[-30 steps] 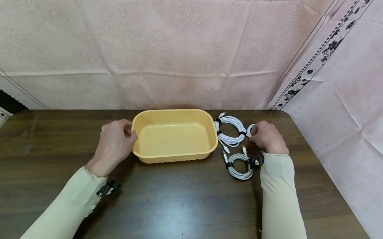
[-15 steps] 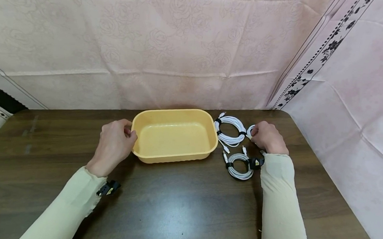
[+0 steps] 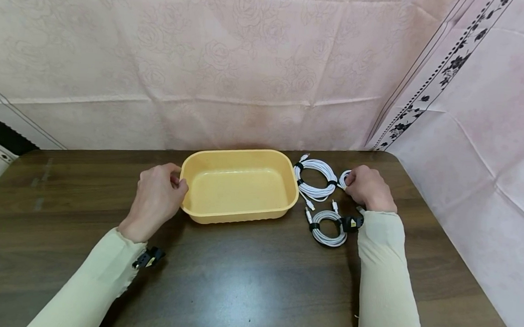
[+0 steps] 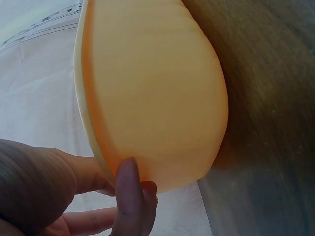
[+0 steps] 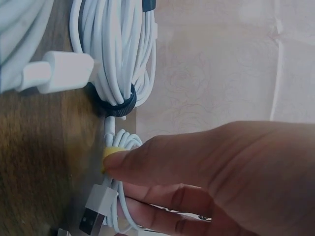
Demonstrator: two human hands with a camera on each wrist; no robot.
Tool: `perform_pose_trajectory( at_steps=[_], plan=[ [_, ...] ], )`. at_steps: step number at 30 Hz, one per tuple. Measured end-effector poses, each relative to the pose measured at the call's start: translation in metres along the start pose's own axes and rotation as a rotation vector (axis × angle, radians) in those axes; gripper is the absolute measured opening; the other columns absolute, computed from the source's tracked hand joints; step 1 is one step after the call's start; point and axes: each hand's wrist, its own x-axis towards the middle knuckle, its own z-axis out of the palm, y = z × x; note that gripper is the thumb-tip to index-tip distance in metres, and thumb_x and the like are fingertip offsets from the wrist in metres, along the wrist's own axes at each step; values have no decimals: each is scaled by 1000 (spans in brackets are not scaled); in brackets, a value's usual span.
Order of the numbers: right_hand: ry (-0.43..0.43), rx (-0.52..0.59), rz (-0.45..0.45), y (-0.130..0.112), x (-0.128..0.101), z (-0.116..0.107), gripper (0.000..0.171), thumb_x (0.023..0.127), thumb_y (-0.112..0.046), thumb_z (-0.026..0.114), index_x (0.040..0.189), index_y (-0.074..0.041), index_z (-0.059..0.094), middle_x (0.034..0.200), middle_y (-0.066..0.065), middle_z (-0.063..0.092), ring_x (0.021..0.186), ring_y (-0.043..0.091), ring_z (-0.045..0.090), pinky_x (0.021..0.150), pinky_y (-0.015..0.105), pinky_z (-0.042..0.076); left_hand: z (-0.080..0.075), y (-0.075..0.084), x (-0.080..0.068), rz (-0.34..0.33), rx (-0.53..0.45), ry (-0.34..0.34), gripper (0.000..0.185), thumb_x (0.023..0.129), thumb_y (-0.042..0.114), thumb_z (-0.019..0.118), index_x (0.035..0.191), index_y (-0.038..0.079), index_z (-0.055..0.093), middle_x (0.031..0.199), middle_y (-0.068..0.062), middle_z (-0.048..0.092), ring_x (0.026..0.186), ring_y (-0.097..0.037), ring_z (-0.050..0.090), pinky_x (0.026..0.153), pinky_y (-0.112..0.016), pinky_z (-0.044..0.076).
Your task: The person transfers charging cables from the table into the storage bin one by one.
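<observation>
Setting: dark brown wooden table (image 3: 246,277) against pink floral fabric walls.
Left hand: left hand (image 3: 157,193) pinches the left rim of a shallow orange-yellow plastic tub (image 3: 239,184) at the table's middle, thumb and fingers curled round the edge.
Right hand: right hand (image 3: 368,188) curls over a small white coiled cable (image 5: 120,147) right of the tub, fingers gripping it.
Other cables: a larger white coiled cable with black ties (image 3: 316,179) lies between tub and right hand; another white coil (image 3: 328,227) sits nearer, beside the right sleeve.
</observation>
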Motion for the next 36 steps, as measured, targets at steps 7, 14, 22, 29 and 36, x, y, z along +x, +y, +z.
perform_pose_trajectory(
  at_steps=[7, 14, 22, 29, 36],
  plan=[
    [15, 2, -6, -1, -1, -2, 23, 89, -8, 57, 106, -6, 72, 113, 22, 65, 97, 35, 59, 79, 50, 50, 0, 0, 0, 5, 1, 0, 26, 93, 10, 57, 110, -6, 70, 87, -18, 69, 73, -27, 64, 58, -28, 49],
    [26, -1, -7, -1, -3, -4, 21, 88, -8, 57, 103, -7, 71, 112, 21, 65, 95, 35, 59, 77, 49, 49, -1, 1, 0, 1, 4, -2, 26, 93, 10, 57, 110, -6, 69, 87, -17, 69, 73, -27, 64, 57, -28, 49],
    [70, -1, -14, -1, -5, -8, 21, 89, -9, 57, 104, -7, 71, 112, 21, 66, 96, 35, 59, 77, 51, 50, 0, 1, 0, 4, 1, 7, 26, 93, 10, 57, 109, -7, 70, 86, -18, 68, 73, -28, 63, 57, -28, 48],
    [75, 6, -10, -3, -7, -9, 20, 88, -9, 56, 102, -8, 70, 110, 20, 66, 95, 35, 58, 77, 52, 49, 0, 0, 0, 4, 7, -4, 27, 93, 10, 57, 109, -7, 69, 87, -18, 68, 75, -28, 62, 57, -27, 48],
    [75, 3, -27, -8, -8, -10, 18, 89, -9, 55, 101, -9, 69, 108, 19, 65, 93, 34, 57, 74, 48, 48, 0, 0, 1, 6, 15, 1, 27, 93, 10, 57, 109, -7, 70, 87, -18, 68, 74, -28, 63, 57, -27, 48]
  ],
)
